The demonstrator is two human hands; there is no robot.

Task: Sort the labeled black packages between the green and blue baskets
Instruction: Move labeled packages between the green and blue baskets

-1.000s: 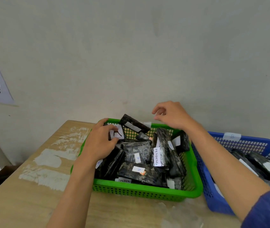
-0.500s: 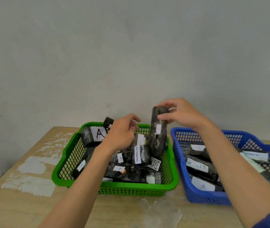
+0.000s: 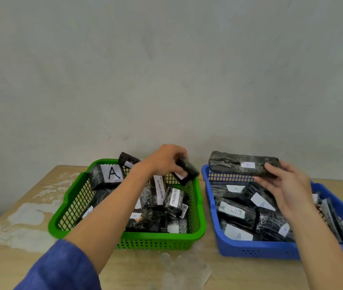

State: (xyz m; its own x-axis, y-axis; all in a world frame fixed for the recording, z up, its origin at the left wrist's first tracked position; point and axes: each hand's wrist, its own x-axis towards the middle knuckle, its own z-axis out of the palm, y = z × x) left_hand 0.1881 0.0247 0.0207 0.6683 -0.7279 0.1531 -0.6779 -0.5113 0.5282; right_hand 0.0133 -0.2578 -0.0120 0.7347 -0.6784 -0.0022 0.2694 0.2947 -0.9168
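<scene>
Evidently mid-sort: the right hand gripped a long package over the blue basket, the left hand pinched a small package above the green basket; each likely needed lowering and releasing.

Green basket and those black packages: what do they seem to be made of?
The green basket looks like moulded plastic: glossy, even colour, a grid of holes in its walls. The black packages, like the long package in the right hand, seem wrapped in shiny, crinkled plastic film with white paper labels; the contents are hidden.
</scene>
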